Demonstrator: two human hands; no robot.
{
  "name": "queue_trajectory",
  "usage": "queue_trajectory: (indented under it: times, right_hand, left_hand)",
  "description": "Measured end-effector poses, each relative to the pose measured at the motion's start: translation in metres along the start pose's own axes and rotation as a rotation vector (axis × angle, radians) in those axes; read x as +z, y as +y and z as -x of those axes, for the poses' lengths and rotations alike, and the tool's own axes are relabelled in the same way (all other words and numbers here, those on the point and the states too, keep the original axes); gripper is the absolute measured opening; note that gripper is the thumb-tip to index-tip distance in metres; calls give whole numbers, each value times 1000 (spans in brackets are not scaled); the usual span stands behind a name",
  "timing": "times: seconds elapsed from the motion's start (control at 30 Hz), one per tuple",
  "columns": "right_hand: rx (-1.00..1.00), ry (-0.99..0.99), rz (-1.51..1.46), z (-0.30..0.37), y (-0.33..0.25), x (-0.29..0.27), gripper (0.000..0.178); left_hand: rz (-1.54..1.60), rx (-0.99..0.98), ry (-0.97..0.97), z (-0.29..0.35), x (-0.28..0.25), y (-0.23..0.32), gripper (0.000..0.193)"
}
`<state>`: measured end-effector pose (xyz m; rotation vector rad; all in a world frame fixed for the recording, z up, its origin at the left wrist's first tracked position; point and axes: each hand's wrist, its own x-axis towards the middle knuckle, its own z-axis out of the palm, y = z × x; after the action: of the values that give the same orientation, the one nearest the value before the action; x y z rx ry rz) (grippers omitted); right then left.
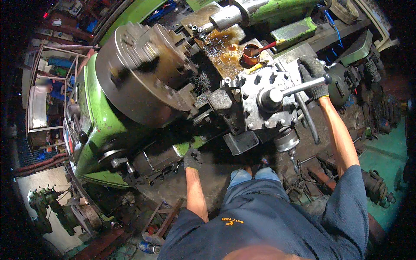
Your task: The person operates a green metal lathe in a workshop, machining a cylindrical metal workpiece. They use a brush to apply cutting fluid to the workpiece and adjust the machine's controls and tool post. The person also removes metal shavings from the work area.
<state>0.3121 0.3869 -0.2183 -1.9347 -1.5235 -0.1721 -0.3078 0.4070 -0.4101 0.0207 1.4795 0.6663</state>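
A large lathe chuck (pixel 138 73) fills the left side of the green machine, its face and jaws smeared by motion. Right of it stands a square tool post (pixel 264 102) studded with bolts, a cutting-tool holder (pixel 221 102) on its near-left side. My right hand (pixel 313 76), in a dark glove, is at the tool post's right, beneath its long clamping lever (pixel 303 86); its fingers are bent over something hidden. Lower down, my gloved left hand (pixel 192 158) is curled beside a rod with knobs (pixel 178 167) on the lathe's front. What its fingers grip is unclear.
Metal chips (pixel 201 82) lie between chuck and tool post. Behind the post are a red cup (pixel 251 54) of dark liquid and a red-handled brush (pixel 268 45). The tailstock (pixel 260 13) stands at the far side. A can (pixel 149 247) is on the floor.
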Motion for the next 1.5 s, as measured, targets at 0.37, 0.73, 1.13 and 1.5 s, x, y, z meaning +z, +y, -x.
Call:
queue_trajectory:
  times: [0.37, 0.73, 1.13, 1.5]
  right_hand:
    - [36, -12, -2, 2, -4, -2, 25]
    - [30, -19, -16, 0, 0, 0, 25]
    - [36, 5, -15, 3, 7, 3, 28]
    - [18, -7, 15, 2, 4, 0, 26]
  left_hand:
    - [14, 26, -8, 0, 1, -2, 17]
    - [-1, -20, -46, -2, -3, 0, 23]
    - [3, 40, 34, 8, 9, 0, 21]
    - [41, -25, -26, 7, 5, 2, 20]
